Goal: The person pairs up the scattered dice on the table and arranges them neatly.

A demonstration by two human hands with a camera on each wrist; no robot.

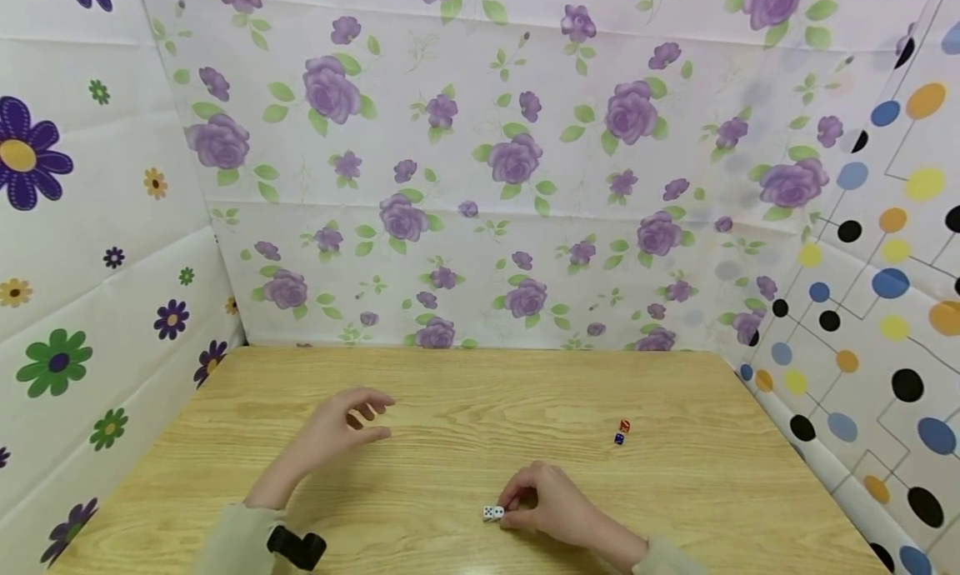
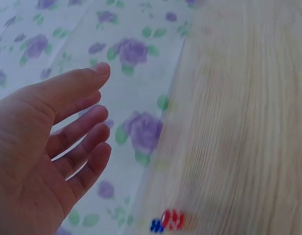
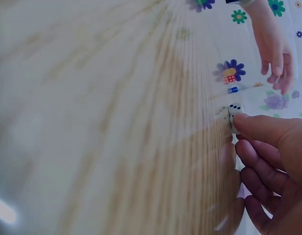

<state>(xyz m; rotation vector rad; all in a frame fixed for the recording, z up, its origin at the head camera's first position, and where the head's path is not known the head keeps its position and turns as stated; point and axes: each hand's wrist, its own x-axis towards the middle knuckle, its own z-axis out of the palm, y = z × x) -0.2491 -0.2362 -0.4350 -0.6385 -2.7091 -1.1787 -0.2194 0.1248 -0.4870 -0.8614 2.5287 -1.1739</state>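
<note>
Backdrop: rising right across the far side, strewn with purple roses and green leaves.
Right cloth: dotted in black, blue, orange and yellow, with thin linking lines.
Left cloth: closing in that flank, scattered with bright daisies.
Bench: stretching wide in pale, streaky wood, carrying all the action.
Left hand: hovering above the bench, thumb well apart from loosely curved fingers, holding nothing.
Right hand: down low at the near side, and pinching! Clamped between thumb and fingertip on a white die.
Black wrist strap: fastened at the left sleeve.
Gripped white die: low at the bench, seemingly flush against another white die showing a five.
Handling tip: best done with a light squeeze, pushing low and square, then parting thumb and finger straight back, so as not to nudge the neighbour; likely to twist if pressed off-centre.
Red die: waiting farther out, towards the right, untouched.
Blue die: just beside the red one; hard to call touching or not.
Containers: none in view, so resting straight on wood.
</note>
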